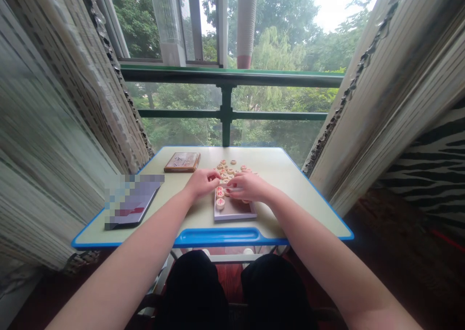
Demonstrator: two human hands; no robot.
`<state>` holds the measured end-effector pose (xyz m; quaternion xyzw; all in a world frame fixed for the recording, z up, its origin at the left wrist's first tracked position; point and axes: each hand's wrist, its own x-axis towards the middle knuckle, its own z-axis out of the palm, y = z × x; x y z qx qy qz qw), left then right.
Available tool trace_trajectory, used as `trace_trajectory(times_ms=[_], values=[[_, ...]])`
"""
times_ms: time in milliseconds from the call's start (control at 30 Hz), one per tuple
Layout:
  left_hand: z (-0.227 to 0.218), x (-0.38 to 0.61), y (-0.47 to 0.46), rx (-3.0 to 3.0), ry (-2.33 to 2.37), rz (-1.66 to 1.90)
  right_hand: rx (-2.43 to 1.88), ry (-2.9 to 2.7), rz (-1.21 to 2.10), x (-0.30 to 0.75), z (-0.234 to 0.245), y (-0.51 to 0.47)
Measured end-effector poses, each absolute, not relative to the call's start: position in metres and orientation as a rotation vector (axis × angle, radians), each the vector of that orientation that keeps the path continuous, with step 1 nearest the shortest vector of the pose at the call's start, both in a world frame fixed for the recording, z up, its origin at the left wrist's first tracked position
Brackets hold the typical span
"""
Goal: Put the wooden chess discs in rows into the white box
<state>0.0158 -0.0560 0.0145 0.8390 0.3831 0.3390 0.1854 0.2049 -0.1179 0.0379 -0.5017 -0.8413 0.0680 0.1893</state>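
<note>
The table [279, 170] fills mid-frame, with the tray [235, 217] at centre, just below the hands. Left hand [202, 182] is half-curled by the tray's upper left, right hand [250, 186] bent over its top; can't tell if either has a piece. Loose pieces [230, 171] sit above the tray, a few red ones [220, 203] inside, left side. Imo: pinch rims, light fingertips, don't nudge neighbours.
</note>
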Motion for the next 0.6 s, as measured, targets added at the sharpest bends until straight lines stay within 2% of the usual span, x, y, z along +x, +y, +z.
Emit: trace_trajectory(times_ms=[333,600], values=[[0.015,0.018,-0.057,2.355,1.107,0.916,-1.532,-2.363,0.144,0.203,0.036,-0.116],[0.012,0.019,-0.053,2.35,1.136,0.895,-1.475,-2.428,0.279,0.205,0.045,-0.12]])
